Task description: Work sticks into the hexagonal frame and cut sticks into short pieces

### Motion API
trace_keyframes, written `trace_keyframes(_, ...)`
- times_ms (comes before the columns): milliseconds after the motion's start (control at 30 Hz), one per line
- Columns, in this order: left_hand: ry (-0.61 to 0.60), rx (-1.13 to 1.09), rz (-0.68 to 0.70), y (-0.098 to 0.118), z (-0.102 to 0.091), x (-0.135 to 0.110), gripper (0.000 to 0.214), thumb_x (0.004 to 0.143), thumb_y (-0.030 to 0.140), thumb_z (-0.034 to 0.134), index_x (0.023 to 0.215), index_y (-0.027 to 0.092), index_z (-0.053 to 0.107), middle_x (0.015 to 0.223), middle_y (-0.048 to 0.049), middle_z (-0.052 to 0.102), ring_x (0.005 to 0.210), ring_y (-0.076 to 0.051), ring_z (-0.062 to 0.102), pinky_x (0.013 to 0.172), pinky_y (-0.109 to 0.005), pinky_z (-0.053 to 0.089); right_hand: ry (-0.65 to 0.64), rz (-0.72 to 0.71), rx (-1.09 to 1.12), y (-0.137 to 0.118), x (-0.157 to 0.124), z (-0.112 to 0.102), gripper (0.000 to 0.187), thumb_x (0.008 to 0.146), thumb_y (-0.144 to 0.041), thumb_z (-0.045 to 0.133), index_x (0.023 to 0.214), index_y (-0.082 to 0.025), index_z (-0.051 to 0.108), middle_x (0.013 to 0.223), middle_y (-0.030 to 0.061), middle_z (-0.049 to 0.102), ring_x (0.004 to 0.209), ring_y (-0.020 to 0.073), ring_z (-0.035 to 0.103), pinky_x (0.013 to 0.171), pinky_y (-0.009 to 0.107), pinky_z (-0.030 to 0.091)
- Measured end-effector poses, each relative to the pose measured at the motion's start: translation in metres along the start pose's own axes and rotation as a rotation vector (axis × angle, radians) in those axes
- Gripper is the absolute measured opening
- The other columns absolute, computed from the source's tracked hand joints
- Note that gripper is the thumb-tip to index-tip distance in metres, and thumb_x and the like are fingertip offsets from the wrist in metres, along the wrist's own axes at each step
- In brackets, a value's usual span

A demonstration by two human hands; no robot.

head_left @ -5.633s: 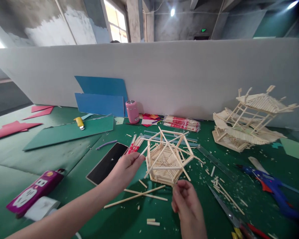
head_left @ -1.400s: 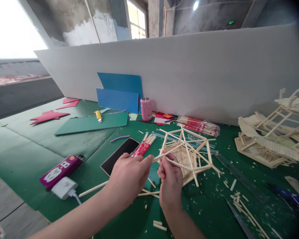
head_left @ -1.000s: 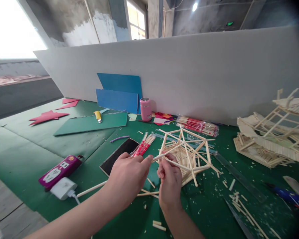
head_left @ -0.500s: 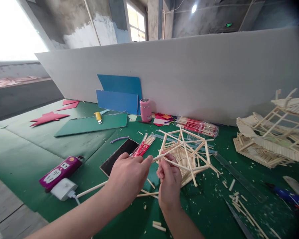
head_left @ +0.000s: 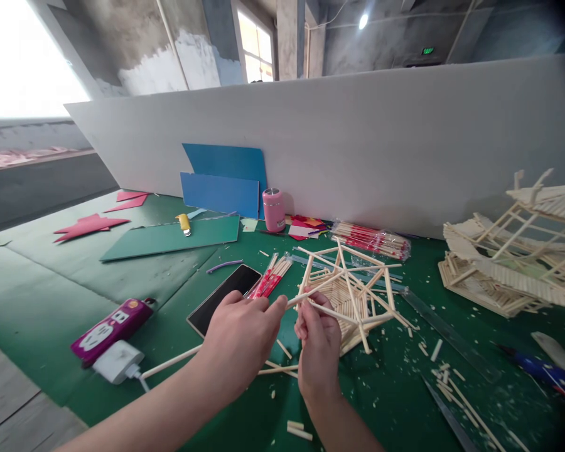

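My left hand (head_left: 242, 342) is closed around a long thin wooden stick (head_left: 172, 361). Its tail sticks out to the left past my wrist, and its other end reaches the near left corner of a stick frame model (head_left: 358, 298). This model has an open upper frame of crossed sticks above a base of closely laid sticks. My right hand (head_left: 320, 345) pinches at that same corner, just right of my left fingertips. The fingers hide the exact joint there.
Behind my left hand lie a phone (head_left: 223, 298) and red-wrapped stick bundles (head_left: 273, 276). A purple power strip (head_left: 113, 329) with a white charger (head_left: 118, 362) sits left. Rightward are a clear ruler (head_left: 447, 333), stick scraps (head_left: 445, 383), a pointed blade (head_left: 447, 411) and another stick model (head_left: 494, 270).
Both hands keep their hold at the model's corner with hardly any movement. The whole view has shifted very slightly.
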State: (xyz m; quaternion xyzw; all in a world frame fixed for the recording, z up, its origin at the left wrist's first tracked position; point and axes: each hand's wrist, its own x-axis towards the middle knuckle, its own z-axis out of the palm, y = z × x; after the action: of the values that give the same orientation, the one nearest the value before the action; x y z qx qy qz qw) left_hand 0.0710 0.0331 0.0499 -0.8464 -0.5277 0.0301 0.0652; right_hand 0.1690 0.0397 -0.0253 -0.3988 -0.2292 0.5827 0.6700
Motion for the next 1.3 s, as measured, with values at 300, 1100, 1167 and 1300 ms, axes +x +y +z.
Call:
trace_keyframes(300, 0.056, 0.007, 0.008, -0.003, 0.002, -0.001, 0.026, 0.085, 0.016, 0.035, 0.097, 0.018, 0.058, 0.065, -0.0034, 0.066, 0.054, -0.018, 0.059, 0.056, -0.031, 0.035, -0.016, 0.005, 0.018, 0.002, -0.001, -0.001, 0.025, 0.072, -0.027, 0.055, 0.094, -0.017, 0.055, 0.053, -0.0087, 0.028, 0.048, 0.0072, 0.022, 0.045, 0.021, 0.02)
trace_keyframes(1100, 0.244, 0.08, 0.053, -0.005, 0.019, -0.005, 0.024, 0.084, 0.014, 0.034, 0.095, 0.019, 0.055, 0.058, -0.0002, 0.061, 0.047, -0.014, 0.051, 0.053, -0.03, 0.029, 0.009, -0.04, -0.067, 0.0, 0.003, 0.0, 0.032, 0.074, -0.043, 0.058, 0.091, -0.016, 0.053, 0.055, -0.0077, 0.035, 0.046, 0.007, 0.025, 0.044, 0.022, 0.022)
trace_keyframes(1167, 0.232, 0.078, 0.044, -0.004, 0.018, -0.005, 0.024, 0.085, 0.014, 0.033, 0.094, 0.019, 0.055, 0.057, -0.0004, 0.061, 0.047, -0.015, 0.052, 0.053, -0.03, 0.03, 0.014, -0.046, -0.085, 0.001, 0.004, 0.0, 0.032, 0.073, -0.045, 0.059, 0.087, -0.017, 0.053, 0.052, -0.0085, 0.033, 0.046, 0.0072, 0.023, 0.044, 0.023, 0.02)
trace_keyframes(1300, 0.154, 0.084, 0.016, -0.001, 0.011, -0.005, 0.024, 0.086, 0.015, 0.033, 0.087, 0.017, 0.057, 0.058, -0.0019, 0.063, 0.05, -0.016, 0.054, 0.054, -0.03, 0.031, 0.02, -0.052, -0.104, 0.001, 0.005, 0.0, 0.031, 0.073, -0.045, 0.06, 0.084, -0.018, 0.052, 0.052, -0.0093, 0.031, 0.046, 0.007, 0.023, 0.044, 0.023, 0.019)
